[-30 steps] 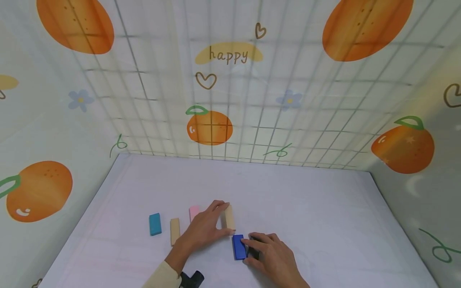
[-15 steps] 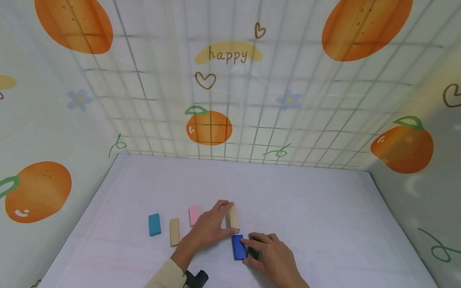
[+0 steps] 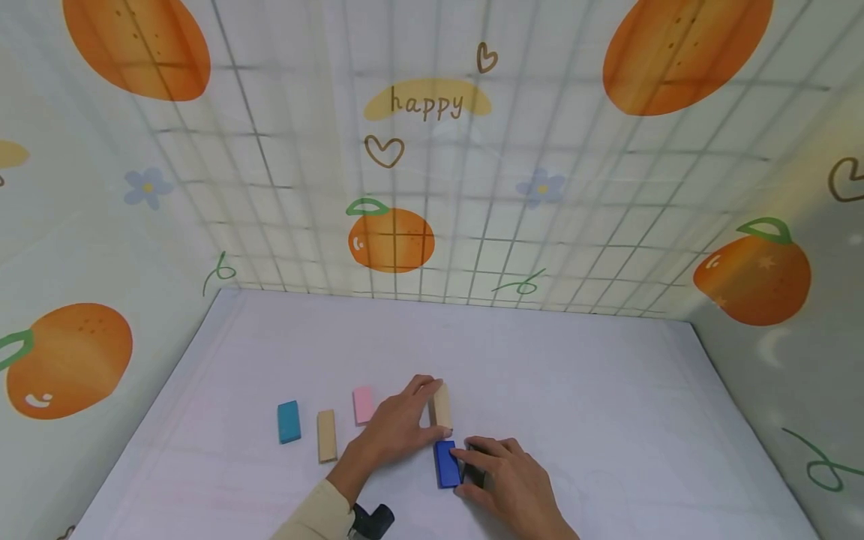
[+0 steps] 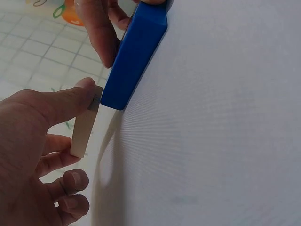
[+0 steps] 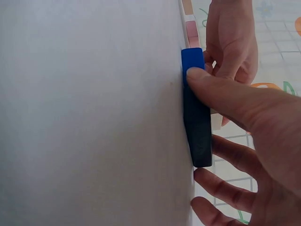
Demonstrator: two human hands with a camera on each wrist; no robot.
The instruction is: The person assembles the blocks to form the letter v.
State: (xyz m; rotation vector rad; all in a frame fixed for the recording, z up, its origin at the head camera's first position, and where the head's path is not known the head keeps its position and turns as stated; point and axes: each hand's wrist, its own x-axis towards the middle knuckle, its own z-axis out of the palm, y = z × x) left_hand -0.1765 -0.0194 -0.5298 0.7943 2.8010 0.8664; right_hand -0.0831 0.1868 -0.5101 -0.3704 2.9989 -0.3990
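In the head view my left hand pinches a plain wooden block lengthwise, thumb at the near end and a fingertip at the far end. Just in front of it lies a blue block. My right hand grips a black block beside the blue one, a fingertip at the blue block's edge. The right wrist view has the black block against the blue block, with the thumb near where they meet. From the left wrist, the wooden block appears close to the blue block's corner.
Left of the hands lie a teal block, a second wooden block and a pink block. The white tabletop extends to fabric walls printed with oranges. A black device is on the left wrist.
My left hand has slid the wooden block a little to the right, to behind the blue block. More of the pink block shows now. The right hand, blue block and black block have stayed put.
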